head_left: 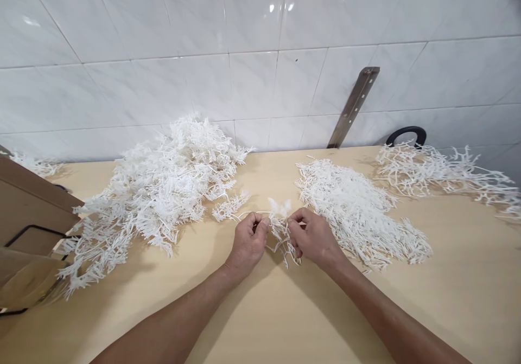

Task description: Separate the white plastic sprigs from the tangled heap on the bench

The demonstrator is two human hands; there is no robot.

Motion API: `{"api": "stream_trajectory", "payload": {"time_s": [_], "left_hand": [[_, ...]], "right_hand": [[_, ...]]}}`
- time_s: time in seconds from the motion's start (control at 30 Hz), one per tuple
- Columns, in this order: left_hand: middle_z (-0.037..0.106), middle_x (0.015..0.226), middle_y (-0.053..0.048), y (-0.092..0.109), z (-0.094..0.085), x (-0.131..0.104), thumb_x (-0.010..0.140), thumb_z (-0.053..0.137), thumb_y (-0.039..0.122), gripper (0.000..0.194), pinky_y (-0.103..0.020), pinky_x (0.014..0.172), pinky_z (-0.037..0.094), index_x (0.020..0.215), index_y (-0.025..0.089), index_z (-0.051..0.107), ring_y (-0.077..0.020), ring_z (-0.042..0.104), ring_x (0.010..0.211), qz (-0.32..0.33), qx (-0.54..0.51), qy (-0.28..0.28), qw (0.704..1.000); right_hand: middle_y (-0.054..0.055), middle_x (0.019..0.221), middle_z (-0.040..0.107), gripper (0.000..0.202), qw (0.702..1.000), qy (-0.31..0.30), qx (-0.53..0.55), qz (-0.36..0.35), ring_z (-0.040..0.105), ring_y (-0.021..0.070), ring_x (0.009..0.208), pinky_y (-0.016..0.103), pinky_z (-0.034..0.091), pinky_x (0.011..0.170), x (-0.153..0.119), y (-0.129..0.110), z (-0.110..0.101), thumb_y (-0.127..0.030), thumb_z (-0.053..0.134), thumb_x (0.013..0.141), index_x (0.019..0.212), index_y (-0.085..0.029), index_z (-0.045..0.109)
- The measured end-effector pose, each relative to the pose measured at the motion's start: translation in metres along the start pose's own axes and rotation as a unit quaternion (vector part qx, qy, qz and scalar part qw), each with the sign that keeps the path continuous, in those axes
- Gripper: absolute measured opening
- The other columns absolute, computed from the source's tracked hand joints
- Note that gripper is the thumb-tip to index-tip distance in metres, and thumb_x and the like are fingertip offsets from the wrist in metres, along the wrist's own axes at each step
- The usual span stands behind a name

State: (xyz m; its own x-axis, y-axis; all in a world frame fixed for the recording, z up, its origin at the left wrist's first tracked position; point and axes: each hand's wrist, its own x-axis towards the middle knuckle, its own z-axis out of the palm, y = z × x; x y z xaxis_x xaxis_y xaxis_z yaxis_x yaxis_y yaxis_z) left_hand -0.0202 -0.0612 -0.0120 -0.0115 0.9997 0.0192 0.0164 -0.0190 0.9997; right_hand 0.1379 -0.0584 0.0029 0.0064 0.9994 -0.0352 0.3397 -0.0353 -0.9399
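Both hands pinch a small white branching plastic sprig (pixel 280 234) just above the tabletop. My left hand (pixel 248 239) is closed on its left side, thumb against the fingers. My right hand (pixel 313 236) grips it from the right. At the top of the sprig is a pale, butterfly-shaped piece (pixel 279 206). To the left lies a tall heap of white feathery plastic sprigs (pixel 175 185), with a loose sprig (pixel 230 206) at its edge. Beside my right hand spreads a flatter pile of thin white pieces (pixel 358 206).
More white branching stems (pixel 439 171) lie at the far right, near a black ring-shaped handle (pixel 407 134). A slotted metal strip (pixel 353 109) leans on the tiled wall (pixel 252 87). A brown cardboard box (pixel 32 206) stands at the left edge of the wooden table (pixel 252 320).
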Motion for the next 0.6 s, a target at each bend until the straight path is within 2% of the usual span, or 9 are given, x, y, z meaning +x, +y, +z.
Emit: {"api": "stream_trajectory", "payload": {"time_s": [0.13,0.23,0.33,0.4,0.47,0.5,0.6], "left_hand": [[0.046,0.05,0.007,0.001,-0.001,0.002,0.085,0.06,0.048,0.032,-0.02,0.043,0.03,0.073,0.019,0.053,-0.0065,0.036,0.041,-0.037,-0.045,-0.029,0.998],[0.047,0.049,0.007,0.002,-0.002,0.002,0.083,0.062,0.05,0.034,-0.019,0.039,0.029,0.074,0.018,0.053,-0.0058,0.036,0.038,-0.057,-0.068,-0.045,0.995],[0.047,0.048,0.007,0.002,-0.003,0.002,0.082,0.064,0.052,0.037,-0.019,0.037,0.028,0.073,0.018,0.054,-0.0055,0.036,0.036,-0.068,-0.082,-0.048,0.993],[0.048,0.048,0.007,0.002,-0.003,0.002,0.081,0.065,0.052,0.038,-0.019,0.036,0.028,0.073,0.017,0.055,-0.0054,0.036,0.035,-0.07,-0.084,-0.047,0.993],[0.049,0.048,0.006,0.003,-0.003,0.002,0.081,0.065,0.052,0.038,-0.019,0.036,0.029,0.074,0.016,0.057,-0.0055,0.038,0.035,-0.071,-0.086,-0.05,0.993],[0.049,0.048,0.006,0.004,-0.003,0.002,0.081,0.065,0.052,0.038,-0.019,0.036,0.029,0.074,0.016,0.057,-0.0056,0.038,0.035,-0.07,-0.087,-0.053,0.992],[0.05,0.048,0.006,0.007,-0.004,0.002,0.08,0.065,0.052,0.037,-0.019,0.036,0.028,0.075,0.016,0.059,-0.0056,0.037,0.035,-0.07,-0.088,-0.055,0.992]], "right_hand": [[-0.004,0.048,0.059,0.015,0.999,0.012,0.02,-0.023,0.054,0.0129,0.032,0.023,0.044,0.034,0.003,-0.004,-0.019,-0.034,0.054,0.086,0.082,-0.02,0.056],[-0.001,0.051,0.061,0.019,0.992,0.102,-0.059,-0.043,0.056,0.0143,0.036,0.025,0.044,0.037,0.01,-0.001,-0.04,-0.038,0.057,0.085,0.082,-0.019,0.058],[0.003,0.064,0.066,0.018,0.948,0.227,-0.211,-0.069,0.061,0.0174,0.047,0.031,0.049,0.049,0.017,0.003,-0.059,-0.037,0.061,0.082,0.086,-0.019,0.061],[0.007,0.078,0.069,0.017,0.916,0.272,-0.272,-0.114,0.063,0.0182,0.056,0.034,0.05,0.06,0.018,0.002,-0.065,-0.035,0.061,0.082,0.088,-0.019,0.063],[0.008,0.085,0.069,0.017,0.911,0.261,-0.27,-0.169,0.063,0.0175,0.061,0.033,0.05,0.063,0.015,-0.003,-0.062,-0.034,0.059,0.085,0.087,-0.019,0.064],[0.007,0.083,0.069,0.018,0.919,0.233,-0.254,-0.192,0.063,0.0168,0.061,0.031,0.05,0.061,0.012,-0.005,-0.057,-0.035,0.057,0.088,0.086,-0.019,0.065],[0.004,0.076,0.07,0.022,0.943,0.095,-0.202,-0.248,0.063,0.0157,0.062,0.027,0.048,0.057,0.001,-0.01,-0.035,-0.036,0.053,0.094,0.086,-0.02,0.067]]}}
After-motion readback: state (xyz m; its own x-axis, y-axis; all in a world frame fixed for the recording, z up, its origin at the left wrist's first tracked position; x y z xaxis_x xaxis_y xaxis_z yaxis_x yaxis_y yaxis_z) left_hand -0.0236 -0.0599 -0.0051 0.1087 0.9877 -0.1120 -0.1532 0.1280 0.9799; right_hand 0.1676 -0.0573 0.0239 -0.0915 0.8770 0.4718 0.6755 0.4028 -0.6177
